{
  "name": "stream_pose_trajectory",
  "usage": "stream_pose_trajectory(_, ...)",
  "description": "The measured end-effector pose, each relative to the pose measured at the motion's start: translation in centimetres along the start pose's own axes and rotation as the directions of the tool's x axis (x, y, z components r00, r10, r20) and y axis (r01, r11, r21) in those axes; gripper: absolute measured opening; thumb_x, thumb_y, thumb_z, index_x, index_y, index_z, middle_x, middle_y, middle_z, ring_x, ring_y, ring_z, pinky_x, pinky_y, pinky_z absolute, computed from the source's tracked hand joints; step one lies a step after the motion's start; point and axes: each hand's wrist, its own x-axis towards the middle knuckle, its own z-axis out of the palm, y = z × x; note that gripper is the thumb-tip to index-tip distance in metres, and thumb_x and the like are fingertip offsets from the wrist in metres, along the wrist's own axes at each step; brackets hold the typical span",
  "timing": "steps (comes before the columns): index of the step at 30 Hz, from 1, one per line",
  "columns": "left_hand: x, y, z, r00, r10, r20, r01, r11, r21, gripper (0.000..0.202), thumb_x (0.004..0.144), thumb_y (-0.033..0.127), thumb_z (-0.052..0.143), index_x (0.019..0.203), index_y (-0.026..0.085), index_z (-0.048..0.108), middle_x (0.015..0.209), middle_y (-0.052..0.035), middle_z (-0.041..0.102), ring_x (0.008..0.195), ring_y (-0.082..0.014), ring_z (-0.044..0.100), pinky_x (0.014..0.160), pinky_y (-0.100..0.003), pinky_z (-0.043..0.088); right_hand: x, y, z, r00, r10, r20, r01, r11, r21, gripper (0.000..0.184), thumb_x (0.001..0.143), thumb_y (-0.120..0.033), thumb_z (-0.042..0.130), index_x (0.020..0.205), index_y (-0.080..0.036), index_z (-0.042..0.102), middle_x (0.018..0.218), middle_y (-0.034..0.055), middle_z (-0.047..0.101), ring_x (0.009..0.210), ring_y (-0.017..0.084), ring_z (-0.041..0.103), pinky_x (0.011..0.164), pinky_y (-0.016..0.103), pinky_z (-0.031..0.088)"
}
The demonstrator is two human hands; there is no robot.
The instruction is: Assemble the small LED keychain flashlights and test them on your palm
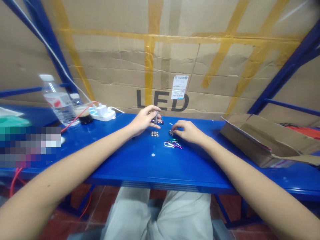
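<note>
While our left hand pinches what looks like a slim grey piece, its long axis pointing roughly away from us, our right hand has its fingertips at a small metal cluster; blur prevents us telling whether they grip it. Between the hands, nearer the left, sit small metal pieces in rows; carabiners lie just nearer us than the right fingertips. The table gives us room toward its near edge, while cardboard bounds the far side.
</note>
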Motion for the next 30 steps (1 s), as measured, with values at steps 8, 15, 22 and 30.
stream_pose_trajectory(8, 0.2, -0.6, 0.2, 0.999, 0.02, 0.027, -0.022, 0.996, 0.088, 0.016, 0.093, 0.018, 0.061, 0.107, 0.011, 0.064, 0.096, -0.0115, 0.071, 0.086, -0.0162, 0.07, 0.07, -0.029, 0.06, 0.1, 0.1, 0.5, 0.998, -0.044, 0.036, 0.047, 0.994, -0.096, 0.01, 0.082, -0.014, 0.07, 0.081, -0.02, 0.077, 0.096, 0.0111, 0.069, 0.098, 0.027, 0.062, 0.093, 0.042, 0.047)
stream_pose_trajectory(15, -0.5, -0.3, 0.6, 0.983, 0.095, 0.16, -0.143, 0.934, 0.327, 0.017, 0.092, 0.026, 0.062, 0.103, 0.013, 0.066, 0.087, -0.0062, 0.072, 0.072, -0.0123, 0.066, 0.062, -0.025, 0.052, -0.3, -2.4, -0.2, 0.956, 0.076, -0.285, 0.051, 0.909, 0.413, 0.007, 0.091, -0.026, 0.059, 0.088, -0.02, 0.059, 0.082, 0.0043, 0.069, 0.077, 0.019, 0.066, 0.074, 0.035, 0.052)
stream_pose_trajectory(22, -1.5, 0.3, 1.4, 0.953, 0.133, 0.273, -0.245, 0.869, 0.43, 0.023, 0.093, 0.035, 0.061, 0.104, 0.015, 0.067, 0.078, -0.0013, 0.067, 0.063, -0.0113, 0.058, 0.061, -0.025, 0.047, -0.6, -4.2, -0.2, 0.97, 0.074, -0.231, 0.055, 0.862, 0.504, 0.013, 0.089, -0.033, 0.063, 0.089, -0.02, 0.06, 0.084, 0.005, 0.072, 0.072, 0.018, 0.066, 0.068, 0.033, 0.053)
stream_pose_trajectory(30, -1.8, 0.2, 1.9, 0.948, 0.165, 0.271, -0.294, 0.774, 0.561, 0.022, 0.096, 0.035, 0.053, 0.101, 0.017, 0.064, 0.086, -0.0023, 0.068, 0.075, -0.0153, 0.061, 0.069, -0.028, 0.047, -0.7, -3.4, 0.1, 0.973, 0.072, -0.217, 0.04, 0.881, 0.471, 0.017, 0.089, -0.036, 0.065, 0.089, -0.02, 0.061, 0.08, 0.0032, 0.071, 0.066, 0.017, 0.068, 0.068, 0.033, 0.055)
